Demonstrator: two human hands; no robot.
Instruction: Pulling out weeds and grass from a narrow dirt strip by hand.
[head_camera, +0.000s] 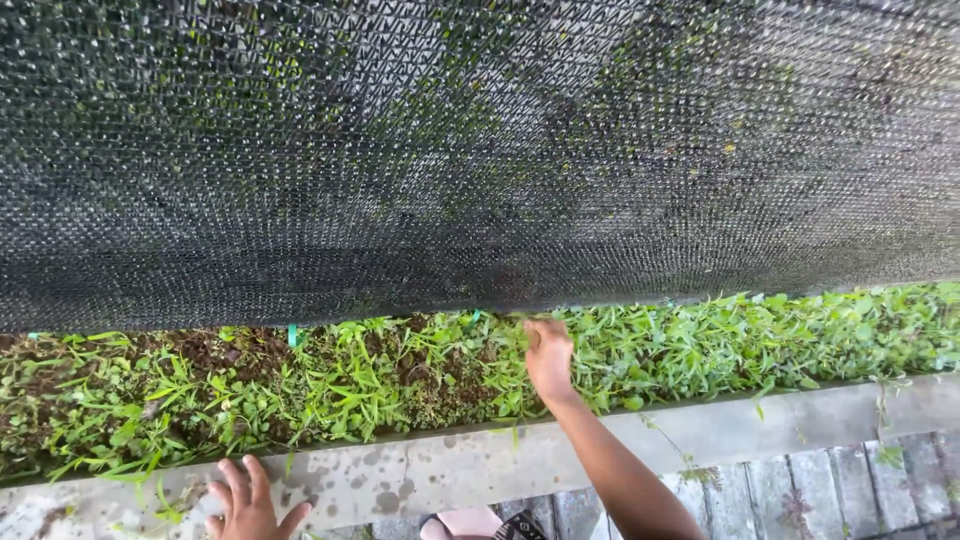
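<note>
Our right hand (549, 358) reaches across the ledge (700, 432) into the bed, fingers curled at the lower edge of the black net (480, 150). The fingertips meet that hem and the top of the weeds (380, 375) together, so we cannot tell which they pinch, nor how tightly they close. The net lies just above and beyond this hand, stretching away across the whole upper view, with green leaves showing faintly through its mesh. Weeds spread to both sides of the hand, thick on the right, thinner on the left where dark soil (215, 350) shows. Our left hand (245, 503) rests flat on the concrete ledge, fingers spread, holding nothing, well apart from the right. Below the ledge lie grey planks (830, 490).
</note>
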